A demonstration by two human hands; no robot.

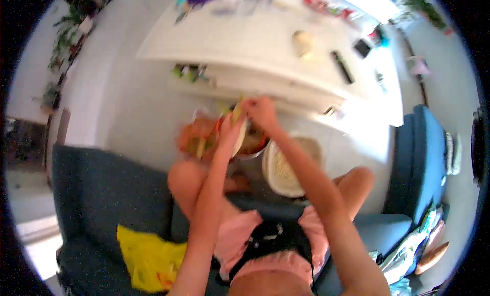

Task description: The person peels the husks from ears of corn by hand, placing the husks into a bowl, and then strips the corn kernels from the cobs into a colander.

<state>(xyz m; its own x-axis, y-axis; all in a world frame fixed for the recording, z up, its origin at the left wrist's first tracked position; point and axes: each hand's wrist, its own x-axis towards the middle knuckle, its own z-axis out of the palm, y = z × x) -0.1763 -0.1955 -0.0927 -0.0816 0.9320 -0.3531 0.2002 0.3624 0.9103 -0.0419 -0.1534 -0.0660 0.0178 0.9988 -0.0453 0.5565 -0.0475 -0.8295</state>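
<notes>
One pale-yellow piece [237, 113] is positioned over the bowl [248, 156]. Left hand [230, 130]: fingers clamped around its lower part. Right hand [261, 113]: fingers at its upper end; blurred, cannot tell whether clamped. Tub [270, 174]: right of the bowl.

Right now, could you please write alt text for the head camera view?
Left hand and right hand meet at a blurred yellowish item, seen over a round container. A cream basin stands to its right; a pale table is ahead.
</notes>
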